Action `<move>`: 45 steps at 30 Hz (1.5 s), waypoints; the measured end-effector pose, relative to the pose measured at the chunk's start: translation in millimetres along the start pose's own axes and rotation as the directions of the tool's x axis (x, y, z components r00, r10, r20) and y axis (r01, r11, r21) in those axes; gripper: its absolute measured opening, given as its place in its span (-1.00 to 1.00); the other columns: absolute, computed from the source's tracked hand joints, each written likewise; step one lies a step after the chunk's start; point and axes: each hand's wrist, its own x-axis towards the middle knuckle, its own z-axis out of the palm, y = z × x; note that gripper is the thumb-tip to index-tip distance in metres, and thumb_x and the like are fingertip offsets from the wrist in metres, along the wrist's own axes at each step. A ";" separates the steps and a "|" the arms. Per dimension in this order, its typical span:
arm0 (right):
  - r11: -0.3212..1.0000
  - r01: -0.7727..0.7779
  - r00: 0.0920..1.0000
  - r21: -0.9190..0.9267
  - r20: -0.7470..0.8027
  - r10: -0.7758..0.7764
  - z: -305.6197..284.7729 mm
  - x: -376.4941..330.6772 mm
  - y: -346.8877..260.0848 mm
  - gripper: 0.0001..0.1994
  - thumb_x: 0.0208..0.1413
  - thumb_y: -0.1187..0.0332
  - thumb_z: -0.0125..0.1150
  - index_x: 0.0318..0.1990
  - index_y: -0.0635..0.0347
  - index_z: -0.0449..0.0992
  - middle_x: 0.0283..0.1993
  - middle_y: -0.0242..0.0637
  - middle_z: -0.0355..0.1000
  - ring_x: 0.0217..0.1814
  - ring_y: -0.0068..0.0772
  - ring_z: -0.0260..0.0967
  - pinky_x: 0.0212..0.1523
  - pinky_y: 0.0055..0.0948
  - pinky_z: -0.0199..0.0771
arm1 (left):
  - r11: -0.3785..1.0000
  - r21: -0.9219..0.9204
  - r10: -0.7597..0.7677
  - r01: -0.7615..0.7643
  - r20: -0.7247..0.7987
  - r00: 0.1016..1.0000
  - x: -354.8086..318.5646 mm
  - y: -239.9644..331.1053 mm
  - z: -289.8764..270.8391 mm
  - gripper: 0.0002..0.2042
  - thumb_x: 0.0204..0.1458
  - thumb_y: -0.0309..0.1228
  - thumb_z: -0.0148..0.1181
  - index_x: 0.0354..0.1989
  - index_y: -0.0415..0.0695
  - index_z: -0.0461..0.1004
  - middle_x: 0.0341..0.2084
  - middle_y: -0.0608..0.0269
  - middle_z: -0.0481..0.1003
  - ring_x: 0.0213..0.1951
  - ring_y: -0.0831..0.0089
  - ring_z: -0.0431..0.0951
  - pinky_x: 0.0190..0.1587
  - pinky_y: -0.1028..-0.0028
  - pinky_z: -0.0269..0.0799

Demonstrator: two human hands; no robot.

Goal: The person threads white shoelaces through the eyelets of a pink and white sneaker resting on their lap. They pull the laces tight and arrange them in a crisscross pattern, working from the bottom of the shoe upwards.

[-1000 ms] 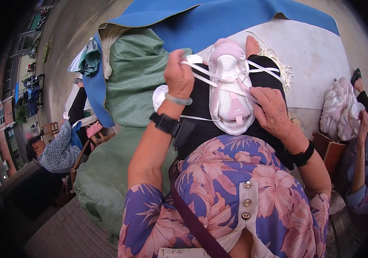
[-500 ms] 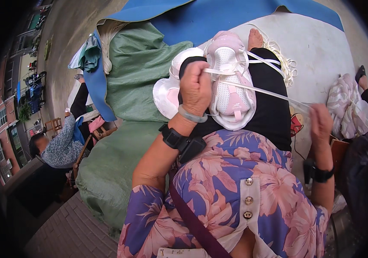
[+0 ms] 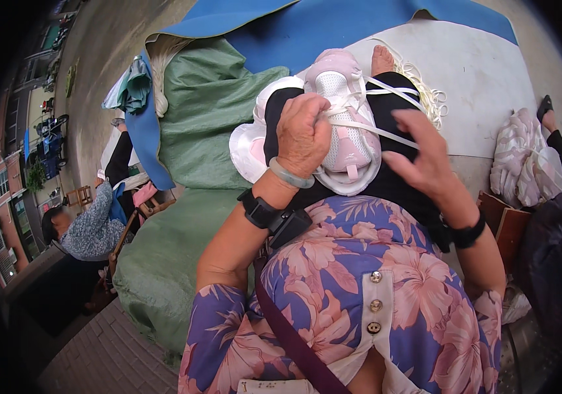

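Note:
A pink and white mesh shoe (image 3: 352, 157) lies across my lap, with white shoelace (image 3: 363, 125) crossing it. My left hand (image 3: 302, 130) is at the shoe's left side, fingers curled and closed on the lace near its middle. To the right of the shoe, my right hand (image 3: 418, 154) has its thumb and fingers spread, with a lace strand running toward it and nothing visibly gripped. Another white and pink shoe piece (image 3: 248, 151) rests to the left, partly hidden by my black-clad leg. The tips of my left fingers are partly hidden.
Loose white laces (image 3: 430, 98) lie in a heap beyond my right leg, near a bare foot (image 3: 382, 60). Shoe pieces (image 3: 523, 161) are bundled at the right. Green sheeting (image 3: 202, 125) covers the left side. A seated person (image 3: 90, 223) is farther left.
My right hand has come in from the right toward the shoe, its fingers opening from the lace it pulled taut. My left hand remains by the shoe, now lower over the laces.

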 end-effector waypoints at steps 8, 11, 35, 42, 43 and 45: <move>0.969 0.061 0.994 -0.241 0.103 -0.037 49.2 32.2 -0.3 -0.50 -0.25 0.34 0.29 -0.07 0.23 0.29 -0.28 -0.15 0.30 -0.19 -0.10 0.33 -0.23 -0.22 0.38 | 0.979 0.190 0.060 -0.071 0.061 0.996 -0.8 9.1 22.8 -0.89 -0.16 -0.46 0.12 -0.43 -0.13 0.52 -0.12 0.09 0.43 -0.02 0.08 0.32 0.00 0.19 0.18; 0.965 0.067 0.994 -0.254 0.100 -0.043 48.0 28.9 3.5 -0.54 -0.23 0.40 0.24 -0.10 0.26 0.28 -0.30 -0.11 0.31 -0.19 -0.07 0.33 -0.25 -0.19 0.37 | 0.972 0.230 0.036 -0.055 0.084 0.996 -0.1 7.1 29.9 -0.90 -0.17 -0.43 0.15 -0.46 -0.12 0.53 -0.09 0.09 0.41 -0.01 0.07 0.31 0.01 0.18 0.16; 0.964 -0.256 0.963 0.076 0.108 0.248 45.5 23.0 21.4 -0.54 -0.17 0.37 0.06 -0.02 0.32 0.34 -0.21 -0.02 0.37 -0.12 -0.02 0.34 -0.05 -0.21 0.34 | 0.953 0.286 0.044 -0.101 0.200 0.979 7.9 14.3 39.6 -0.92 -0.23 -0.46 0.18 -0.52 -0.16 0.48 0.02 0.08 0.36 0.05 0.05 0.28 0.08 0.14 0.10; 0.921 -0.363 0.931 0.142 0.086 0.354 44.0 13.9 31.0 -0.28 -0.19 0.25 0.24 0.18 0.30 0.14 -0.16 -0.09 0.40 -0.17 -0.12 0.40 -0.07 -0.30 0.40 | 0.936 0.300 0.153 -0.183 0.119 0.981 -2.9 7.3 -38.5 -0.91 -0.22 -0.58 0.07 -0.64 -0.24 0.28 -0.06 -0.13 0.38 -0.06 -0.01 0.37 0.02 0.19 0.22; 0.922 -0.364 0.931 0.132 0.089 0.355 42.8 13.9 29.4 -0.25 -0.19 0.22 0.27 0.19 0.29 0.12 -0.15 -0.08 0.40 -0.16 -0.13 0.40 -0.06 -0.31 0.40 | 0.934 0.343 0.073 -0.100 0.090 0.993 -16.4 -12.4 -57.7 -0.89 -0.21 -0.57 0.06 -0.65 -0.25 0.26 -0.05 -0.14 0.38 -0.07 -0.02 0.37 0.03 0.20 0.22; 0.924 -0.368 0.928 0.101 0.097 0.359 40.0 12.8 26.1 -0.19 -0.19 0.15 0.31 0.22 0.27 0.07 -0.12 -0.08 0.41 -0.15 -0.15 0.41 -0.06 -0.33 0.40 | 0.817 0.577 0.012 -0.022 0.020 1.000 -53.9 -69.9 -100.1 -0.93 -0.22 -0.55 0.04 -0.62 -0.27 0.31 -0.09 -0.16 0.40 -0.10 -0.04 0.40 -0.02 0.17 0.28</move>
